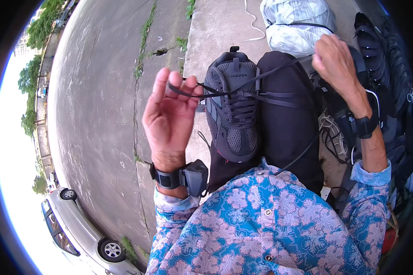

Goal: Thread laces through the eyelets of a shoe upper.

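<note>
A dark grey sneaker [240,133] rests on my left thigh, its toe toward me and its heel pointing away. Its black shoelace [280,70] is stretched between my hands above the tongue. My left hand [172,112], palm up beside the shoe, has the lace looped round its fingers. At the upper right, my right hand [333,57] is closed in a fist on the other stretch of lace; the pinching fingertips are partly hidden. More lace lies loose across my right thigh. Both wrists carry black straps, the left with a boxy device.
A white plastic-wrapped bundle [300,23] tied with black cord sits beyond my knees. More dark shoes [371,48] are piled along the right. Pale laces [332,133] lie tangled beside my right leg. A silver car [80,229] stands at the lower left on the concrete.
</note>
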Tool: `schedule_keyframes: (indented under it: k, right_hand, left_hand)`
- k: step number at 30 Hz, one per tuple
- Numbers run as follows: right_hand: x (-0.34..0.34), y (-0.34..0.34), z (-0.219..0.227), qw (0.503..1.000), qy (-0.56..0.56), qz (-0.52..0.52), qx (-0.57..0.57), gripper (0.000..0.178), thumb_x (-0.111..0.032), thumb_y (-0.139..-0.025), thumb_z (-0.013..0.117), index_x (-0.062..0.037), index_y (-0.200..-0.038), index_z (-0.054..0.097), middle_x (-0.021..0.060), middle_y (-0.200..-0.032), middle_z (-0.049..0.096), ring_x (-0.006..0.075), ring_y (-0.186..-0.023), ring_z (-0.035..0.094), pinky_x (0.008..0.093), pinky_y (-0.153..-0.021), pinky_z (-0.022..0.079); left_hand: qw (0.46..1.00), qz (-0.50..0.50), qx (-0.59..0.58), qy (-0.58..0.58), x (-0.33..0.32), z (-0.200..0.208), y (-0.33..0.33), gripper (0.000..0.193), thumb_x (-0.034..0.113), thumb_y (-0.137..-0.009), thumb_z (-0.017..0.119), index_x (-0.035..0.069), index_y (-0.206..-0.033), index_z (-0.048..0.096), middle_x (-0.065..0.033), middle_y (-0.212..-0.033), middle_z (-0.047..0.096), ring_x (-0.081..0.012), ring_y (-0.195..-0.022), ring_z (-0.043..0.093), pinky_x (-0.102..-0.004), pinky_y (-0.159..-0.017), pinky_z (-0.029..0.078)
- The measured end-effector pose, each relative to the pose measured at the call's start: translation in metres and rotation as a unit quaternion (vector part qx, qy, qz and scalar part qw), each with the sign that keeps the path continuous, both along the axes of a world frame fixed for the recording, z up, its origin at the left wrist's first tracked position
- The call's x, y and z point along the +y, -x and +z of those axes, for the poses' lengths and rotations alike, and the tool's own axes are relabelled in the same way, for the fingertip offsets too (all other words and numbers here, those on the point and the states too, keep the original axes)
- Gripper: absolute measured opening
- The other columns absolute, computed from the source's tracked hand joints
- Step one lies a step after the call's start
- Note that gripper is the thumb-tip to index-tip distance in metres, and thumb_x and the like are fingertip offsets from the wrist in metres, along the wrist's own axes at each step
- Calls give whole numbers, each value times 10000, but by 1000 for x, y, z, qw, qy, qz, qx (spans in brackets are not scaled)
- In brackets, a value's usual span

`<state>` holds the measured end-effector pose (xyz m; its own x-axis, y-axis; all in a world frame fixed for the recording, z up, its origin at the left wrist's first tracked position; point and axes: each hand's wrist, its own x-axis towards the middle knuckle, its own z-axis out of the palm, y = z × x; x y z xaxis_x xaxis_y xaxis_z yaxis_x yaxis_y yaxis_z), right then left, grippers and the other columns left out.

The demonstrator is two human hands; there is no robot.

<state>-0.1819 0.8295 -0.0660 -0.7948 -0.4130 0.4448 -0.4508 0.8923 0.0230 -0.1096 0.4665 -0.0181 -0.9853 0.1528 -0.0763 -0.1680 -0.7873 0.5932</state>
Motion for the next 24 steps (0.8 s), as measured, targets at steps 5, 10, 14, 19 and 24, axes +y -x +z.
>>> schedule_keyframes:
  k: [5,10,14,19,24]
  right_hand:
    - [47,-9,-5,994,32,-68,-76,125,-107,-776,616,-34,-791,515,103,-828,531,316,-818,537,426,-688,438]
    - [-55,-19,19,975,184,110,-64,174,-148,-770,694,-75,-901,607,61,-910,564,260,-920,543,386,-822,423]
    - [-102,-29,13,967,146,178,-110,161,-197,-776,717,-93,-854,621,40,-967,543,220,-992,516,384,-889,366]
    - [-96,-30,9,967,143,170,-123,137,-158,-782,705,-74,-829,606,49,-921,524,223,-964,512,386,-861,367]
    - [-96,-31,10,969,147,173,-101,136,-148,-779,704,-71,-826,601,51,-907,512,225,-955,509,383,-855,370]
  left_hand:
    - [998,15,-59,-34,17,-25,-3,380,167,-977,444,39,-1335,461,-125,-1268,582,-337,-1203,521,-497,-1041,383]
    - [990,72,-123,-1,14,-28,2,400,120,-964,472,22,-1349,431,-146,-1316,531,-316,-1226,506,-491,-1030,415]
    - [993,38,-112,-11,11,-33,0,294,139,-960,527,15,-1227,517,-96,-1058,644,-261,-1015,617,-411,-919,500]
    - [885,74,-80,453,20,-23,-2,239,65,-874,660,-1,-1093,588,-13,-824,632,-111,-705,614,-233,-656,508]
    - [772,94,-1,628,13,-22,-7,105,60,-882,648,2,-964,680,-26,-855,666,-81,-732,608,-222,-645,493]
